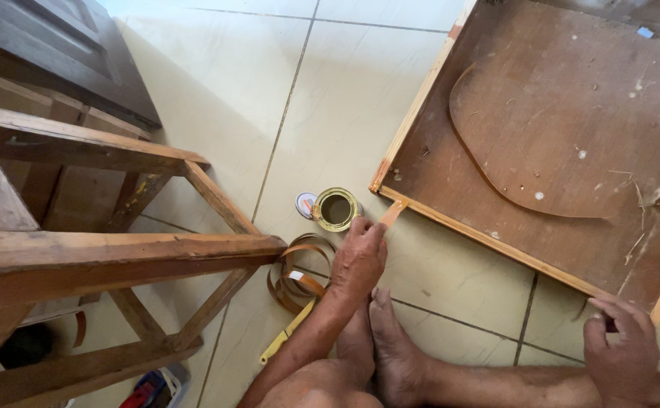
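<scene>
Pinching a thin brown strip (392, 213) with the left hand (358, 257), right at the near left edge of the big wooden board (541, 143) on the floor. Looks light, bendy and easy to crease; best held close to its end. Right hand (619, 349) pressed on the board's near right corner, hands well apart. Open little can (336, 209) just beside. Right fingertips partly hidden; can't tell what's inside the can.

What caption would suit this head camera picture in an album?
Seated on a tiled floor, left hand presses a thin strip onto a wooden board beside an open tin.
</scene>
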